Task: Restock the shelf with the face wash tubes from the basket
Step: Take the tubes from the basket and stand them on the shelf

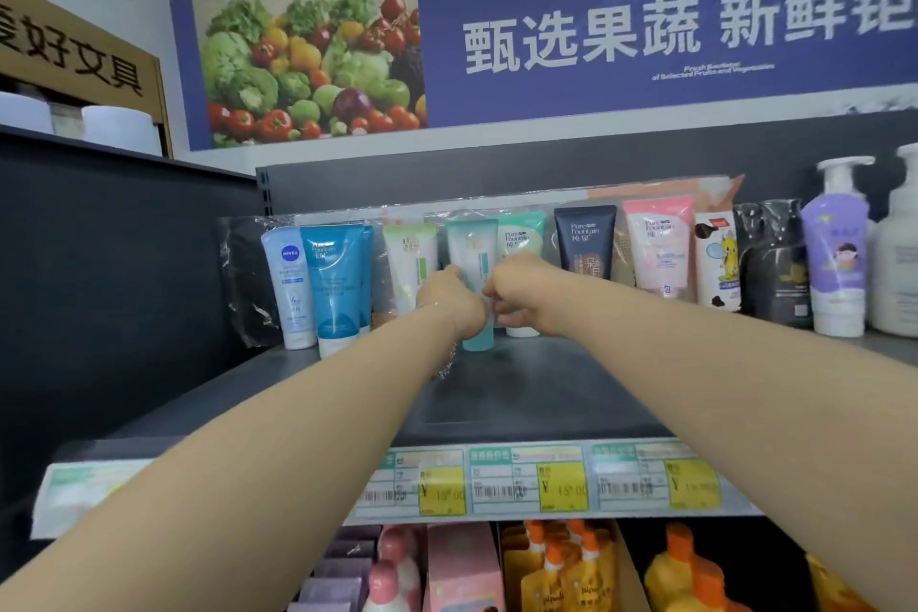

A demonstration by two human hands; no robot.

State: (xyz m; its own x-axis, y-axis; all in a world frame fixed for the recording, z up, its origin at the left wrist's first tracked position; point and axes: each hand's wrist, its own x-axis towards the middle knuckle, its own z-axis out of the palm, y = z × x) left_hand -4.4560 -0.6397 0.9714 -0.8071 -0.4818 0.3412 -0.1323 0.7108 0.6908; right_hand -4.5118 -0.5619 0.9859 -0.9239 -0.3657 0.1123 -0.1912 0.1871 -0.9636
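Both my arms reach far in to the back of the dark shelf (521, 393). My left hand (449, 301) and my right hand (516, 296) hold a pale teal face wash tube (472, 246) between them; it stands upright on its cap in the row. To its left stand a white-green tube (410, 258), a blue Pure Fountain tube (333, 278) and a white Nivea tube (290, 283). On the right are a mint tube (521, 234), a navy tube (583, 239) and a pink tube (658, 244). The basket is out of view.
Pump bottles (837, 253) stand at the right end of the shelf. Price labels (526, 480) line the shelf's front edge. Pouches and bottles (556, 567) fill the shelf below. A dark side panel (124, 263) closes the left. The shelf's front half is bare.
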